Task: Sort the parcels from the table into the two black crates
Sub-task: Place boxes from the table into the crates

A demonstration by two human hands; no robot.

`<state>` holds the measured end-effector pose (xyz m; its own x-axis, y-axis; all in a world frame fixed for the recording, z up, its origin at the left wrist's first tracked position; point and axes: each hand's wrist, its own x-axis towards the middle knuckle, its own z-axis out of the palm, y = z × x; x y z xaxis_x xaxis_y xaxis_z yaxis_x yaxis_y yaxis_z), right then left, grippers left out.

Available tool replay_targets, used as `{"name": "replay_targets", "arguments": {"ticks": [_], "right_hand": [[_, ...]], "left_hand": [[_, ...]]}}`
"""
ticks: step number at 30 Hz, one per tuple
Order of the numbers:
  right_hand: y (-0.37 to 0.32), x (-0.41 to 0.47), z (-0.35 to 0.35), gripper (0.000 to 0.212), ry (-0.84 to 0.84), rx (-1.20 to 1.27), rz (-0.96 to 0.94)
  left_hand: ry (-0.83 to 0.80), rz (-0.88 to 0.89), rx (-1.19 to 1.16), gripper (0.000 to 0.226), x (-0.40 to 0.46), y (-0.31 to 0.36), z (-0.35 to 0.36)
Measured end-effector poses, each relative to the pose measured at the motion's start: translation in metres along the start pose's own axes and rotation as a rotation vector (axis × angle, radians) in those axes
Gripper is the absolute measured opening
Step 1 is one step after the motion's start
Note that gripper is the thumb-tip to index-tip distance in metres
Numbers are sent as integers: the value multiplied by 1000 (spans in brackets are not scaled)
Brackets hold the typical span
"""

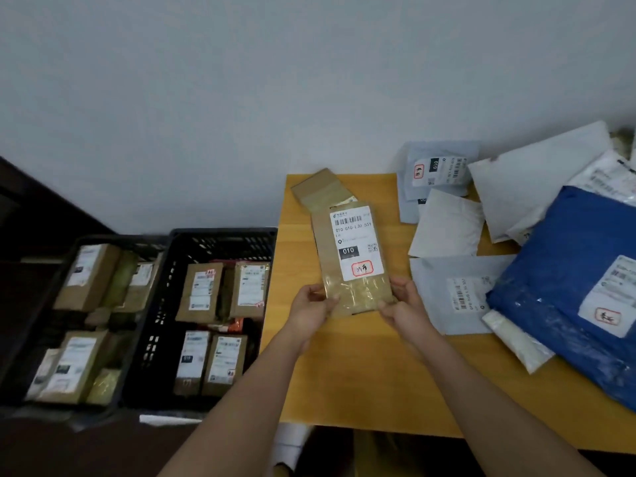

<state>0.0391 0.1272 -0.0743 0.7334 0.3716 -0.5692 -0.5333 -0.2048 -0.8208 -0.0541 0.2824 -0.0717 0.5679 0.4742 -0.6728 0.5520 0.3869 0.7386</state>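
A flat brown cardboard parcel [351, 256] with a white label marked 010 is held up over the yellow table [361, 373]. My left hand [311, 309] grips its lower left corner and my right hand [404, 306] grips its lower right corner. Behind it on the table lies another brown parcel [320, 187]. Two black crates stand on the floor left of the table: the near one [220, 242] and the far left one [113, 241], both holding several brown boxes.
Grey and white mailer bags [444, 232] and a big blue bag [578, 280] cover the right side of the table. A white wall rises behind. Dark furniture [41, 208] stands at the far left.
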Motion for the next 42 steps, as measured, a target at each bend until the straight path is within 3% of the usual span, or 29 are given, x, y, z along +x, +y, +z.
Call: {"name": "replay_targets", "arguments": {"ticks": [3, 9, 14, 20, 24, 30, 35, 42], "right_hand": [[15, -25, 57, 45, -79, -33, 15], [61, -87, 202, 40, -268, -91, 132], [93, -134, 322, 33, -459, -176, 232], [120, -173, 415, 35, -616, -322, 277], [129, -175, 446, 22, -583, -404, 273], [137, -146, 475, 49, -511, -432, 299], [136, -105, 516, 49, -431, -429, 299], [125, -45, 574, 44, -327, -397, 330]], "left_hand": [[59, -22, -56, 45, -21, -17, -63], [192, -42, -171, 33, -82, -62, -224], [422, -31, -254, 48, -132, -94, -352], [591, -25, -365, 36, -178, -127, -447], [609, -71, -355, 24, -179, -144, -477], [525, -115, -290, 22, -142, -145, -497], [480, -164, -275, 33, -88, -120, -525], [410, -235, -65, 34, -13, -70, -575]]}}
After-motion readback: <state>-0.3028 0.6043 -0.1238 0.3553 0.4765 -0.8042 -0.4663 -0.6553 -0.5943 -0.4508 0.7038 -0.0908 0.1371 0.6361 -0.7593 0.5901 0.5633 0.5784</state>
